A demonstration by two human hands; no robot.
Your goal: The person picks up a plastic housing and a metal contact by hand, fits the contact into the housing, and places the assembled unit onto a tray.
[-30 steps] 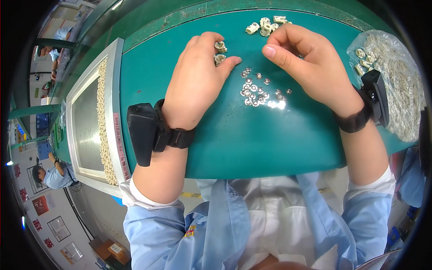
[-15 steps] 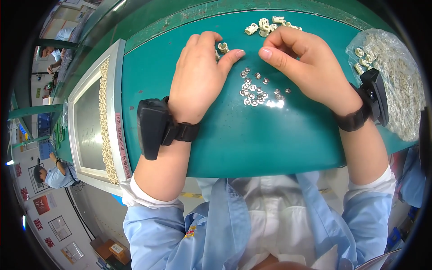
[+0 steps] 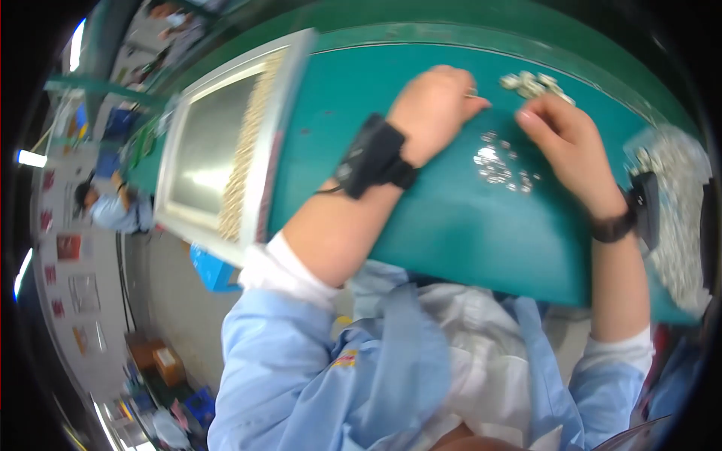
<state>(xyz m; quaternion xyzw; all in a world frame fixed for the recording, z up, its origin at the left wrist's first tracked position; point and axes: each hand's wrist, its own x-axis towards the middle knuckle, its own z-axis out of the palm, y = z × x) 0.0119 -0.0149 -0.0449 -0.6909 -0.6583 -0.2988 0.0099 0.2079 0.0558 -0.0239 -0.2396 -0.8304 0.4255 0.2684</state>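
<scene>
My left hand (image 3: 436, 109) is closed around a small cream-coloured socket-like part (image 3: 471, 92), of which only a sliver shows beyond the fingers. To its right, my right hand (image 3: 564, 139) hovers over the green mat with thumb and fingertips drawn together; whatever they hold, if anything, is hidden and blurred. Small shiny metal rings (image 3: 495, 165) lie scattered on the mat between and below the two hands. Beyond the right hand sits a loose pile of cream parts (image 3: 530, 83), several of them touching.
A clear plastic bag (image 3: 677, 210) full of cream parts lies at the right edge. On the left stands a metal-framed tray (image 3: 282, 143) with a dense row of cream parts (image 3: 244, 150) along one side. Another person (image 3: 113, 203) is far off at left.
The view has swung, shifting the table rightward in the picture, with blur. My hands stay near the rings, the left still around its part; the right thumb and fingers have drawn closer together.
</scene>
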